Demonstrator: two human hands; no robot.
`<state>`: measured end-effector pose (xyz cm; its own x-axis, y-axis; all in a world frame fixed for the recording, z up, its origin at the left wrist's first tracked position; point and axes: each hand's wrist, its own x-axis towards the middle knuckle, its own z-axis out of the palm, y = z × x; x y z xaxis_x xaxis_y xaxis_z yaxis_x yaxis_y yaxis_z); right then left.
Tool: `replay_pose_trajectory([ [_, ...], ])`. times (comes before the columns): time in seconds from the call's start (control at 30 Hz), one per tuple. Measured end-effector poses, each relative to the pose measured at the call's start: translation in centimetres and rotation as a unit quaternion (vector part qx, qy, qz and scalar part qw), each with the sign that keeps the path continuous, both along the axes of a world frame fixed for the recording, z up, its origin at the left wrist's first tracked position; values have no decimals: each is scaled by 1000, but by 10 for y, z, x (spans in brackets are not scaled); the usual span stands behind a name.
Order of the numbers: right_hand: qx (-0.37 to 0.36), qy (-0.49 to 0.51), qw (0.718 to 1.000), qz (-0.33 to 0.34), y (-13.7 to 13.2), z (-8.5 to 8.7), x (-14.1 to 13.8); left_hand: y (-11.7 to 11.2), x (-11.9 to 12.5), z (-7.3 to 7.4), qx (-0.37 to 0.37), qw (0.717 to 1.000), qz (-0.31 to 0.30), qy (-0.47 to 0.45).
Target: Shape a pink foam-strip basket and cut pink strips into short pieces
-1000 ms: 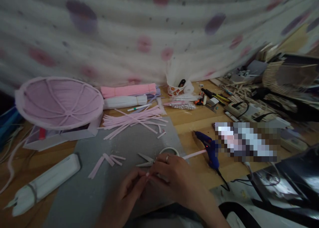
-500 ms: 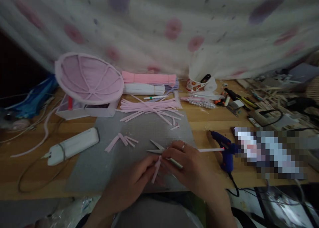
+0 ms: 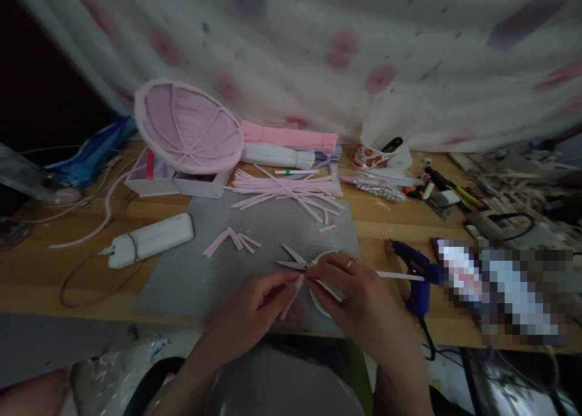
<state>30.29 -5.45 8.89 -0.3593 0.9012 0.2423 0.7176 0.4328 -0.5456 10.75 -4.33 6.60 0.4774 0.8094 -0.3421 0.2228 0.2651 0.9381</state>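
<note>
Scissors [image 3: 294, 259] with spread blades pointing left are held in my right hand [image 3: 352, 288], their pale handle loops partly hidden by its fingers. My left hand [image 3: 259, 304] pinches a short pale pink strip [image 3: 291, 301], which looks like a pipe cleaner and slants down toward me. The right fingertips meet the strip's upper end, close to the left fingers. Both hands are over a grey cutting mat [image 3: 182, 282]. Left of the blades lie several short pink pieces [image 3: 234, 239], one of them bent. Behind them is a loose heap of longer pink strips [image 3: 282, 185].
A blue glue gun [image 3: 416, 276] with a white glue stick lies right of my hand, beside a blurred-out patch. A white power strip [image 3: 152, 240] is on the left. At the back are a pink ribbed dome [image 3: 188, 125], banded bundles [image 3: 291, 137] and a paper cup [image 3: 375, 152].
The view has shifted, so everything sits a little further right in it. My hands stay together, still holding the scissors and the strip. More of the scissors' handles shows now.
</note>
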Motion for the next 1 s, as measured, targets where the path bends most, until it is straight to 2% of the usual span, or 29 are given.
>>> replay_pose_trajectory([
  [0.07,-5,-7,1000,-12,-1,2,-1,-1,3,3,34,999,3,3],
  [0.3,38,-20,999,-10,-4,0,-5,-4,7,2,61,998,35,4],
  [0.53,105,-3,994,0,-7,-3,-5,-9,6,1,10,995,64,-70],
  [0.77,111,-15,994,-5,-1,-5,-11,-5,5,-8,-35,985,85,-147],
  [0.9,123,6,992,-20,6,-11,-18,3,3,-12,-7,988,85,-131],
  [1.0,127,17,991,-30,10,-17,-25,9,0,-11,27,990,93,-100],
])
